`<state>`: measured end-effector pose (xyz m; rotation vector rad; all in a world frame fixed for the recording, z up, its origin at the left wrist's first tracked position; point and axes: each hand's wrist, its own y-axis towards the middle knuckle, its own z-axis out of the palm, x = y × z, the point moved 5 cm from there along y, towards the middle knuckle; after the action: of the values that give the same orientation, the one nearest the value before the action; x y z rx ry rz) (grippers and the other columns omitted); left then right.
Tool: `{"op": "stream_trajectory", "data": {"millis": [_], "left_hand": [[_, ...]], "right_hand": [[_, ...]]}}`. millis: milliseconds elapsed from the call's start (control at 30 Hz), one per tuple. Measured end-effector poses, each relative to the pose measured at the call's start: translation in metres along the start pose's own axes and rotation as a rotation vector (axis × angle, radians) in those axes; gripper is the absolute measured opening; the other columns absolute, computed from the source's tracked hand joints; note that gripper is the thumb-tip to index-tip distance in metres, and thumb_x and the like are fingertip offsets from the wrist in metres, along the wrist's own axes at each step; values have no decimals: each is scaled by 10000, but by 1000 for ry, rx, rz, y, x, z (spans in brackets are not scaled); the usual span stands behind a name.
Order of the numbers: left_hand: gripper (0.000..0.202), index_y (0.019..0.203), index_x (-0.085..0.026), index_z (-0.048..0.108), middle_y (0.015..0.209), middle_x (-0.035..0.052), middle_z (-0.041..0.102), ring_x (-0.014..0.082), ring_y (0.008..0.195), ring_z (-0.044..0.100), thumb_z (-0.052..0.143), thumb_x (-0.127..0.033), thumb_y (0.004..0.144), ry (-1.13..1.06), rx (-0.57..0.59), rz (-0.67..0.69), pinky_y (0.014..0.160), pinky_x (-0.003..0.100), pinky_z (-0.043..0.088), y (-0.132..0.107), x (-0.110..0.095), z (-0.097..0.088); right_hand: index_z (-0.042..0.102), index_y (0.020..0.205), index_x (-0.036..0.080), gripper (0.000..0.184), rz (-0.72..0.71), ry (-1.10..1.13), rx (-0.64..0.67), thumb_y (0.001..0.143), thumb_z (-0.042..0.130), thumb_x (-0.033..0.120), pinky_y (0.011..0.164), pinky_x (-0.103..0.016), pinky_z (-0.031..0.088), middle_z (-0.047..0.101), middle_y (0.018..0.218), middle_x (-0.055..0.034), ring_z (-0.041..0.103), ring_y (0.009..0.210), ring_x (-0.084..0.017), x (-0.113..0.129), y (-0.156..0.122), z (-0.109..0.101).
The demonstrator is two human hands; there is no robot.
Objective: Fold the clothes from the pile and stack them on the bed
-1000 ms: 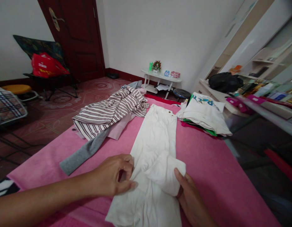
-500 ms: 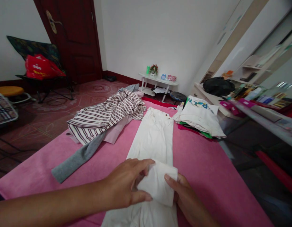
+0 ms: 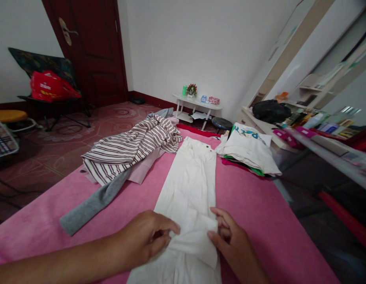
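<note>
White trousers lie lengthwise on the pink bedcover, their buttoned waistband at the far end. Close to me, a leg end is turned back over the rest in a loose, creased flap. My left hand pinches the left edge of that flap between thumb and fingers. On the opposite side, my right hand holds the flap's right edge, thumb on top and fingers curled by the side. The nearest part of the trousers runs out of view at the bottom.
A striped shirt lies heaped left of the trousers, with a grey sleeve trailing from under it. Folded clothes are stacked to the right. The pink bedcover spreads underneath. Beyond stands a small white table.
Both hands have lowered the turned-back leg end onto the trousers. My left hand has moved slightly left and its fingers have closed in; the right has shifted a little right.
</note>
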<state>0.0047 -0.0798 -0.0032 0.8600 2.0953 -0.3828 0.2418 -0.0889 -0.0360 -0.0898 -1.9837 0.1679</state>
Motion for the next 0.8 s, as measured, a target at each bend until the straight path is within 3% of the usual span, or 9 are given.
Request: {"op": "stream_trajectory", "data": {"millis": [67, 167, 233, 367, 600, 700, 800], "left_hand": [[300, 1057, -235, 635, 845, 14, 640, 124, 745, 591, 478, -91, 846, 129, -1, 96, 673, 203, 446, -3, 2, -10], [333, 1119, -243, 622, 1097, 74, 627, 199, 1006, 583, 463, -92, 868, 397, -88, 221, 872, 315, 472, -9, 15, -32], [403, 1224, -271, 567, 1237, 84, 573, 234, 1133, 534, 470, -95, 874, 517, -132, 268, 950, 382, 455, -12, 27, -44], [532, 1363, -305, 434, 1371, 95, 475, 241, 1235, 475, 462, -79, 882, 585, -78, 339, 990, 397, 448, -8, 37, -55], [527, 1342, -314, 451, 1470, 64, 389, 259, 1342, 369, 478, -104, 859, 517, 55, 583, 1106, 455, 316, 16, 21, -41], [391, 1252, -298, 529, 1418, 52, 465, 248, 1317, 410, 449, -162, 894, 396, 40, 574, 1098, 430, 328, 29, 22, -37], [286, 1143, -237, 577, 1240, 74, 613, 216, 1194, 532, 391, -194, 931, 207, 42, 543, 1036, 352, 400, 32, 8, -36]], "right_hand": [[533, 1263, 278, 480, -199, -314, -64, 788, 605, 260, 742, -359, 537, 650, 1056, -74, 646, 860, -237, 4, -3, -15], [503, 1308, 342, 501, -547, -665, -47, 836, 512, 174, 972, -403, 464, 504, 1356, -54, 510, 1207, -244, 10, -10, -27], [479, 1336, 343, 519, -744, -838, 20, 853, 495, 152, 1019, -398, 434, 447, 1428, -28, 429, 1296, -233, 11, -15, -27], [475, 1344, 289, 473, -1049, -977, 144, 885, 489, 175, 1045, -372, 409, 445, 1439, -4, 315, 1376, -221, 13, -21, -13], [440, 1365, 251, 482, -1089, -980, 230, 887, 500, 234, 1102, -387, 324, 418, 1451, -37, 286, 1387, -212, 12, -3, 8], [511, 1267, 271, 359, -1103, -851, 163, 908, 490, 285, 1081, -372, 359, 550, 1345, -28, 412, 1320, -193, 22, 4, 6], [533, 1205, 289, 308, -1060, -675, 133, 934, 406, 358, 1012, -336, 442, 683, 1153, -15, 611, 1113, -170, 33, -1, 4]]}}
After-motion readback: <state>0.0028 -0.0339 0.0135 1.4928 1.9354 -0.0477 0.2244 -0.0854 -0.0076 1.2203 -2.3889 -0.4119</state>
